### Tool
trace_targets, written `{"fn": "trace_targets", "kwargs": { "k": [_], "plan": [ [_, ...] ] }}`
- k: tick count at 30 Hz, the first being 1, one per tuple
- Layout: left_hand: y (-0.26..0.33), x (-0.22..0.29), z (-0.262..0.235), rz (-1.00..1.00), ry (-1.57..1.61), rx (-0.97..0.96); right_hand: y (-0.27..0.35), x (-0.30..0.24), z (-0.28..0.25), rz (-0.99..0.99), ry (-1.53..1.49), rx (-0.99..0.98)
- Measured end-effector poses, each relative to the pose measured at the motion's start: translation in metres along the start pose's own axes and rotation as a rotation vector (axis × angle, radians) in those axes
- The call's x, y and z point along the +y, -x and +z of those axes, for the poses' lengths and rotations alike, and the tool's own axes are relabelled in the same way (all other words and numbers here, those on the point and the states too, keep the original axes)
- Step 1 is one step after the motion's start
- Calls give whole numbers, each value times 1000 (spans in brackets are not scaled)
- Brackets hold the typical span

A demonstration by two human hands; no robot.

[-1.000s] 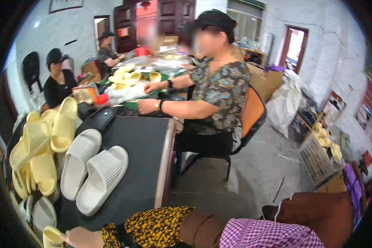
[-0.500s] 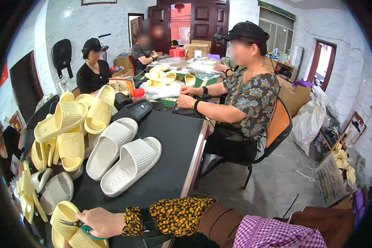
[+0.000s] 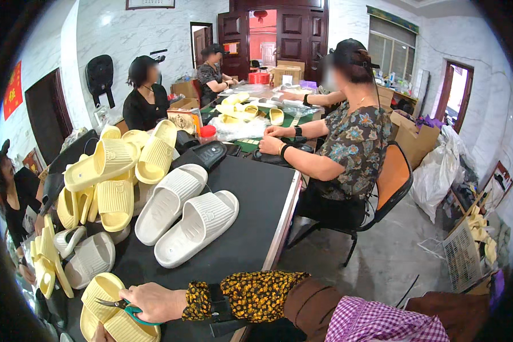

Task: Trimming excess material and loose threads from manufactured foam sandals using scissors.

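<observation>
Nearest, short of and left of the landmark, a pair of pale grey ribbed foam slide slippers (image 3: 198, 219): two pale yellow ribbed foam slide slippers (image 3: 123, 328), overlapping, partly cut off by the lower edge. Long axis of the left one roughly near to far; of the other, slanted rightward, beneath the right hand (image 3: 154, 303).

Governing relation, as judged: dark-bladed, teal-handled snips (image 3: 113, 303) lying crosswise over the left yellow strap, tips leftward, away from the grey pair. Right hand nearer the grey pair, fingers closed round the handles. Left hand (image 3: 101, 334) farther left and nearer, only a digit visible, apparently against the yellow slippers; grip and opening impossible to tell. Yellow slippers thus directly below the snips and between both hands.

Left of the grey pair: loose grey slippers (image 3: 91, 259), then a heap of yellow slippers (image 3: 115, 196). Just beyond: one glossy black slipper (image 3: 207, 155). Right and beyond: co-worker in dark floral shirt (image 3: 353, 148), on an orange-backed chair (image 3: 394, 175). Farthest beyond: brown cardboard box (image 3: 288, 75), dark panelled doors (image 3: 293, 34).
</observation>
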State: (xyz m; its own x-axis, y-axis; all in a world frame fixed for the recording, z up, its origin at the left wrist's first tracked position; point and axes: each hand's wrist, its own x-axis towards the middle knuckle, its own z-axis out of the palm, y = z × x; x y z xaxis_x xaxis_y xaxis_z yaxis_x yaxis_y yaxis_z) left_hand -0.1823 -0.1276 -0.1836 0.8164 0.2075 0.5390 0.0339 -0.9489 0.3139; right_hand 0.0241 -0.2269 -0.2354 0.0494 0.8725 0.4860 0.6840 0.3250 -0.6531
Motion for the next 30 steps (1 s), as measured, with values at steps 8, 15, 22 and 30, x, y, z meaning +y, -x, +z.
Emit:
{"fn": "trace_targets", "kwargs": {
  "k": [8,15,22,30],
  "plan": [
    [-20,32,2,-17,55,102,1,2,-2,-7,18,4],
    [2,9,5,-93,-67,96,-1,5,3,-26,19,27],
    [-10,23,4,-88,64,99,0,3,3,-18,8,-2],
    [-1,15,4,-99,-10,87,2,2,0,-29,16,0]
  ]
}}
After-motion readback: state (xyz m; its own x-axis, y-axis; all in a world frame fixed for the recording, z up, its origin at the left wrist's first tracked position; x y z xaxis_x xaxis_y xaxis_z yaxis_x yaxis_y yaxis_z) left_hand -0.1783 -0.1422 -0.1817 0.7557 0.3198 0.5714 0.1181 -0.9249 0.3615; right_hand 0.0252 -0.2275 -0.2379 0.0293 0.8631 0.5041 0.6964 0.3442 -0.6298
